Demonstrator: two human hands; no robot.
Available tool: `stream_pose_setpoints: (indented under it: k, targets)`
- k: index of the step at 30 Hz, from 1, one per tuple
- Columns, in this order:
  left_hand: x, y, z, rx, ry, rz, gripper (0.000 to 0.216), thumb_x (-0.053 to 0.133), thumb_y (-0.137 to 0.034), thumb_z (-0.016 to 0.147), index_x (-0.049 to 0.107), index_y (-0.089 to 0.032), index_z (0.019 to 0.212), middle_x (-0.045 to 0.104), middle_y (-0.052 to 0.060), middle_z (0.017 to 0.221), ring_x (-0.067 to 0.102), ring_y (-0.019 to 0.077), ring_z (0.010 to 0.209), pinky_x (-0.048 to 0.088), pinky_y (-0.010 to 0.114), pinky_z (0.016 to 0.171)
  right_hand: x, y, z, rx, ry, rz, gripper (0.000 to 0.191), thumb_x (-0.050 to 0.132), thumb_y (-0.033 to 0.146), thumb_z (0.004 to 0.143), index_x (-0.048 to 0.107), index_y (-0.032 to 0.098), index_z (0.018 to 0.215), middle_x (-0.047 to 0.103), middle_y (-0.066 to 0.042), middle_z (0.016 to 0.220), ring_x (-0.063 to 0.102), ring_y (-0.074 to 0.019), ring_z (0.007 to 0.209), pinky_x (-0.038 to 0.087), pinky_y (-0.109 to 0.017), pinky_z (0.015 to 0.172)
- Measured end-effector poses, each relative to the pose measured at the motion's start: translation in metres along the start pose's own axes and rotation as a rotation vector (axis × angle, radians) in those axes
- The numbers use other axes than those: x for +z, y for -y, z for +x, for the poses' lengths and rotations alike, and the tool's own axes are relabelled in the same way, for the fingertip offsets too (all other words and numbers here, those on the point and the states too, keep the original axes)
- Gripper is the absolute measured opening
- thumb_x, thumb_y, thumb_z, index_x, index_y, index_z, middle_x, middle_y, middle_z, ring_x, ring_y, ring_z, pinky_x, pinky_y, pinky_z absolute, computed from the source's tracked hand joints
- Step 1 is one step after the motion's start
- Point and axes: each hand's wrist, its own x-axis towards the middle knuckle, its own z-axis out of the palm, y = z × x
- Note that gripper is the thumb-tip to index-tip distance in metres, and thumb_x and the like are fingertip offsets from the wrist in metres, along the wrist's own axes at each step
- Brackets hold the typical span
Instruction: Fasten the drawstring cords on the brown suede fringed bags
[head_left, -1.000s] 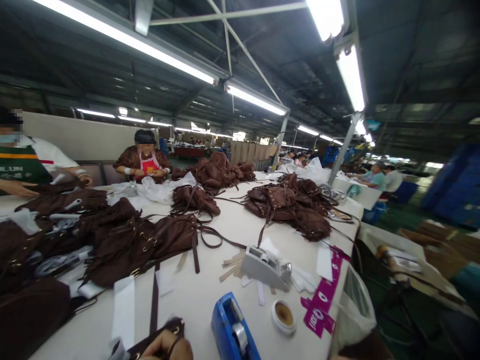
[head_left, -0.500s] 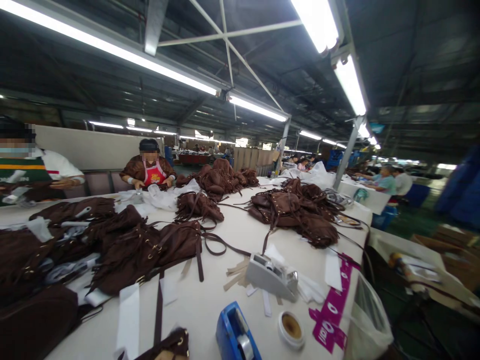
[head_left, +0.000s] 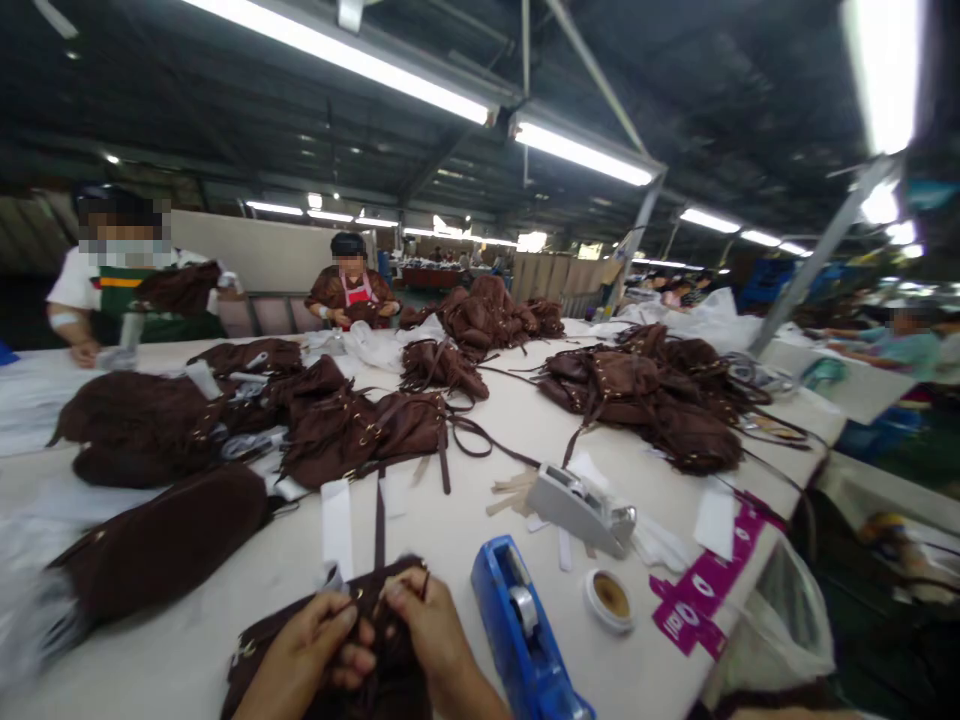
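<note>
At the bottom of the view, a dark brown bag [head_left: 289, 625] with metal rings lies on the table, partly hidden under my hands. Above it, my right hand [head_left: 427, 610] pinches a thin dark strap [head_left: 425, 582] between thumb and finger. Close by on its left, my left hand [head_left: 326, 640] has its fingers closed at the bag's upper part; the small piece in them is hidden. A blue tape dispenser [head_left: 510, 600] stands just right of my right hand. Beyond the bag lie a white strip [head_left: 337, 525] and a long brown strap [head_left: 380, 520].
Brown bags [head_left: 375, 430] are heaped across the white table [head_left: 517, 430]. A grey tape dispenser [head_left: 577, 510], a round tub [head_left: 609, 600] and purple tape [head_left: 697, 590] lie to the right, with a plastic bag [head_left: 787, 610] at the edge. Two co-workers [head_left: 352, 290] are across the table.
My hands have come into view over the brown bag at the bottom. The view has turned left and down. The co-worker at the left now lifts a brown bag.
</note>
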Motion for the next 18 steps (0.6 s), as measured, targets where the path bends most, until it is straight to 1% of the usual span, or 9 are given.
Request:
stream_pose_setpoints:
  k: [1,3,6,9,11,14,16,18]
  targets:
    - [0.002,-0.004,-0.003,0.013,-0.017,-0.022,0.039,0.080,-0.050,0.064,0.059,-0.018,0.074,0.070,0.003,0.068,0.065,0.0151,0.054,0.051,0.024,0.052,-0.001,0.003,-0.002,-0.012,0.014,0.021,0.037,0.070,0.051,0.075,0.064,0.015,0.077,0.063,-0.001,0.066,0.054,-0.0115,0.058,0.043,-0.025,0.060]
    - [0.003,-0.010,-0.007,0.022,-0.031,-0.051,0.039,0.082,-0.042,0.062,0.059,-0.018,0.080,0.072,0.005,0.073,0.068,0.0165,0.059,0.054,0.025,0.056,-0.003,0.008,-0.005,-0.024,0.024,0.034,0.035,0.069,0.049,0.077,0.064,0.015,0.078,0.064,-0.001,0.070,0.054,-0.0114,0.061,0.045,-0.025,0.063]
    - [0.002,-0.012,-0.008,0.028,-0.062,-0.068,0.039,0.082,-0.036,0.062,0.059,-0.017,0.087,0.071,0.004,0.074,0.068,0.0164,0.060,0.054,0.025,0.057,-0.005,0.013,-0.009,-0.012,0.043,-0.002,0.027,0.074,0.040,0.073,0.065,0.016,0.082,0.062,0.002,0.071,0.054,-0.0107,0.061,0.045,-0.024,0.063]
    - [0.000,-0.008,-0.006,0.043,-0.071,-0.054,0.039,0.080,-0.036,0.065,0.059,-0.018,0.091,0.071,0.002,0.075,0.068,0.0152,0.061,0.053,0.024,0.057,-0.007,0.018,-0.014,0.017,0.117,-0.073,0.026,0.072,0.038,0.076,0.068,0.016,0.088,0.065,0.000,0.075,0.056,-0.0117,0.064,0.045,-0.025,0.063]
    - [-0.001,-0.005,-0.004,0.050,-0.054,-0.020,0.040,0.079,-0.037,0.066,0.058,-0.018,0.094,0.071,0.001,0.073,0.067,0.0150,0.061,0.052,0.024,0.057,-0.007,0.021,-0.016,0.011,0.159,-0.136,0.028,0.072,0.039,0.078,0.070,0.016,0.092,0.070,-0.003,0.083,0.061,-0.0142,0.072,0.046,-0.026,0.068]
    - [-0.002,-0.004,-0.002,0.080,-0.009,0.063,0.039,0.078,-0.038,0.069,0.057,-0.018,0.096,0.070,-0.001,0.066,0.066,0.0152,0.060,0.050,0.023,0.056,-0.004,0.023,-0.015,-0.007,0.198,-0.195,0.033,0.076,0.038,0.075,0.071,0.017,0.100,0.073,-0.004,0.090,0.065,-0.0177,0.083,0.047,-0.029,0.078]
    - [-0.002,-0.003,-0.002,0.119,0.013,0.128,0.037,0.074,-0.039,0.073,0.056,-0.018,0.097,0.070,-0.001,0.066,0.066,0.0151,0.060,0.049,0.023,0.057,-0.002,0.022,-0.013,-0.007,0.237,-0.194,0.033,0.075,0.037,0.076,0.071,0.018,0.103,0.073,-0.003,0.090,0.066,-0.0184,0.083,0.048,-0.030,0.079]
    - [-0.002,-0.003,-0.003,0.154,0.015,0.182,0.035,0.070,-0.041,0.077,0.055,-0.019,0.100,0.071,0.000,0.067,0.066,0.0157,0.061,0.050,0.024,0.058,0.000,0.021,-0.012,-0.031,0.243,-0.220,0.028,0.071,0.034,0.078,0.072,0.019,0.101,0.073,-0.003,0.088,0.066,-0.0187,0.082,0.048,-0.030,0.077]
